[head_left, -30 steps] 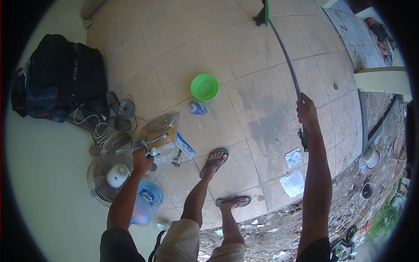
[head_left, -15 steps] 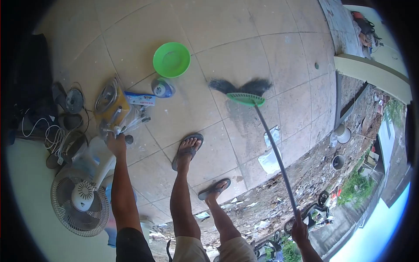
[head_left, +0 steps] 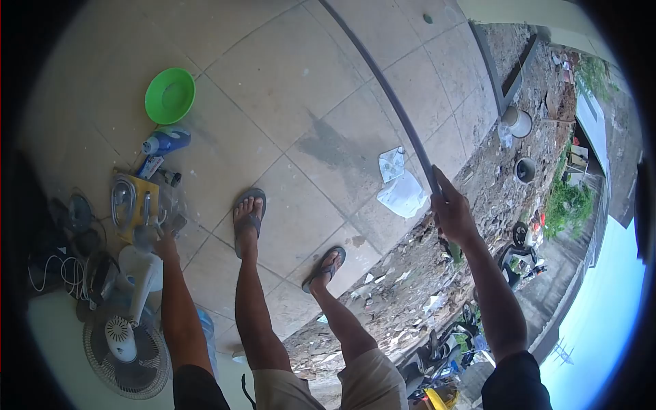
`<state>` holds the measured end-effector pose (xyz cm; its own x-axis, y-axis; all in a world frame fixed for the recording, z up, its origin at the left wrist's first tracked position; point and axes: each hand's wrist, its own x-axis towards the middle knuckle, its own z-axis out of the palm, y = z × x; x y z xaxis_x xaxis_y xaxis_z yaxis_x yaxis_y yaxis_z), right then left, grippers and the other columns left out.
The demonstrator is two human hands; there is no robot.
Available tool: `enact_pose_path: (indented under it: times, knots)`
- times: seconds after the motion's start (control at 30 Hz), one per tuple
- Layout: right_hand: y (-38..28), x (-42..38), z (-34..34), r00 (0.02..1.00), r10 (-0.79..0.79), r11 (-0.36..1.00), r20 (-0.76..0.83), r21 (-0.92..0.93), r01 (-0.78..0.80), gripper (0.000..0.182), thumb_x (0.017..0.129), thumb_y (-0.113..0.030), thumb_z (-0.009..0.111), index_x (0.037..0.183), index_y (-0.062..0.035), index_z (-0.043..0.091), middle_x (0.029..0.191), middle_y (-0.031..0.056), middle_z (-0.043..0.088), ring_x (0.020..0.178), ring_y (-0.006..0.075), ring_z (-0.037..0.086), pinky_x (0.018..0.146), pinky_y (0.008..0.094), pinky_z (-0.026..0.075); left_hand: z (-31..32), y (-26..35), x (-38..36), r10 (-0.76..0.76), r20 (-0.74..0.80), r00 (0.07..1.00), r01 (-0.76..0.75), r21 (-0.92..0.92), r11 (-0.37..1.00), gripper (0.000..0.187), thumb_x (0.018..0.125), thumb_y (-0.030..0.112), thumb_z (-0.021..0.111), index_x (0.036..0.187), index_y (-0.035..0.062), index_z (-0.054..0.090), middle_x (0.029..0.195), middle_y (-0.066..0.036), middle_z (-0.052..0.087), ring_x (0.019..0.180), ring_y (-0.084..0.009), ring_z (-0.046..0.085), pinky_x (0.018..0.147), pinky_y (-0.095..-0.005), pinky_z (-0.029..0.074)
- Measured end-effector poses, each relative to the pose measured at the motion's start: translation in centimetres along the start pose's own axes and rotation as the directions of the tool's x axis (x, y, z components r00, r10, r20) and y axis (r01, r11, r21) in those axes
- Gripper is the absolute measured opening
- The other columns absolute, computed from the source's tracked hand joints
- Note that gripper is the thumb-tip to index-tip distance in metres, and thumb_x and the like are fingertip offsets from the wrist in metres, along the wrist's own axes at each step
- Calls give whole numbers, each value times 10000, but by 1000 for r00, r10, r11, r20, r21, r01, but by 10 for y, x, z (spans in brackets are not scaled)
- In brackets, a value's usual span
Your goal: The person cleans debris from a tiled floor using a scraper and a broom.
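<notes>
My right hand [head_left: 454, 215] is wrapped round the dark handle of a broom [head_left: 383, 78]. The handle slants up to the upper edge, where the broom head is out of view. My left hand [head_left: 166, 246] is closed at a small cluster of things on the left; what it grips is blurred and partly hidden. Just beyond it lies a yellow package [head_left: 140, 198] with a silvery metal part on it. Farther off are a blue bottle [head_left: 167, 140] lying on its side and a green basin [head_left: 170, 96].
A white fan [head_left: 126, 342] stands at lower left, near a white cord [head_left: 58, 270] and shoes. Sheets of paper [head_left: 403, 195] lie on the tiled floor [head_left: 273, 82]. Rubble [head_left: 410, 280] borders the tiles, with motorbikes [head_left: 444, 355] and a bucket [head_left: 517, 121] beyond.
The broom head has swung up out of view, and my right hand has risen with the handle. The view has shifted, so the basin and bottle appear farther left. My left hand stays by the cluster.
</notes>
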<state>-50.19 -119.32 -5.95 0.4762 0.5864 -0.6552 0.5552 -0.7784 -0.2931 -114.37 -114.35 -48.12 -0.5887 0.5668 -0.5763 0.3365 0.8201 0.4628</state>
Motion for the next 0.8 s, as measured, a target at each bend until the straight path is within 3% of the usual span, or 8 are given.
enact_pose_path:
  times: [0.03, 0.1, 0.13, 0.43, 0.47, 0.57, 0.67, 0.8]
  knots:
    - [-16, 26, -5, 990, 83, 994, 113, 67, -91, 467, 945, -135, 432, 1410, -127, 397, 748, 164, 640, 540, 278, 625, 509, 418, 491, -9, 1, -13, 87, 42, 995, -88, 28, 996, 714, 755, 269, 728, 1324, -33, 422, 1313, -199, 501, 1171, -324, 527, 967, -398, 414]
    - [40, 77, 5, 882, -458, 880, -108, -193, 434, 467, 950, -165, 459, 1412, -162, 388, 739, 215, 642, 589, 385, 641, 521, 473, 492, -39, 26, -68, 242, 124, 962, -257, 128, 958, 792, 760, 264, 731, 1374, -41, 335, 1349, -231, 453, 1189, -349, 514, 975, -408, 416]
    - [54, 65, -6, 879, -456, 885, -141, -170, 433, 467, 950, -165, 459, 1412, -162, 388, 739, 215, 642, 589, 385, 641, 521, 473, 492, -54, 43, -120, 302, 168, 938, -333, 203, 921, 788, 770, 230, 721, 1392, -24, 309, 1349, -246, 448, 1177, -368, 523, 967, -418, 423]
    - [404, -237, -132, 998, -43, 745, 46, -664, 62, 637, 925, -203, 536, 1470, -321, 227, 645, 192, 609, 571, 339, 642, 474, 460, 509, -228, -33, -340, 119, 235, 965, -234, 559, 795, 734, 724, 146, 708, 1351, 7, 353, 1228, -269, 516, 1108, -382, 551, 937, -429, 446]
    - [404, -276, -155, 974, 200, 752, 110, -654, -81, 646, 916, -175, 525, 1471, -320, 228, 724, 201, 631, 650, 346, 656, 566, 475, 529, -248, -47, -353, 146, 199, 969, -230, 517, 824, 702, 726, 157, 722, 1322, -2, 387, 1216, -245, 523, 1086, -356, 557, 943, -404, 442]
    - [468, -376, -191, 915, 394, 672, 84, -706, -224, 595, 914, -143, 458, 1447, -340, 281, 845, 195, 653, 823, 369, 660, 742, 485, 519, -258, -35, -415, 121, 166, 979, -191, 519, 833, 651, 726, 169, 736, 1277, -7, 438, 1212, -206, 530, 1080, -324, 554, 962, -381, 428]
    - [504, -468, -207, 903, 424, 658, -64, -663, -356, 509, 904, -185, 492, 1380, -345, 402, 905, 223, 644, 846, 388, 655, 740, 493, 517, -264, -64, -415, 111, 200, 973, -187, 411, 892, 613, 741, 161, 718, 1268, 6, 446, 1128, -171, 562, 897, -269, 596, 723, -378, 514]
    - [472, -574, -208, 804, 584, 674, -109, -486, -555, 279, 896, -219, 511, 1168, -156, 489, 906, 268, 628, 856, 451, 620, 741, 543, 492, -248, -25, -432, 136, 338, 931, -257, 345, 903, 579, 760, 148, 691, 1268, 14, 447, 1002, -132, 589, 648, -190, 567, 469, -327, 468]
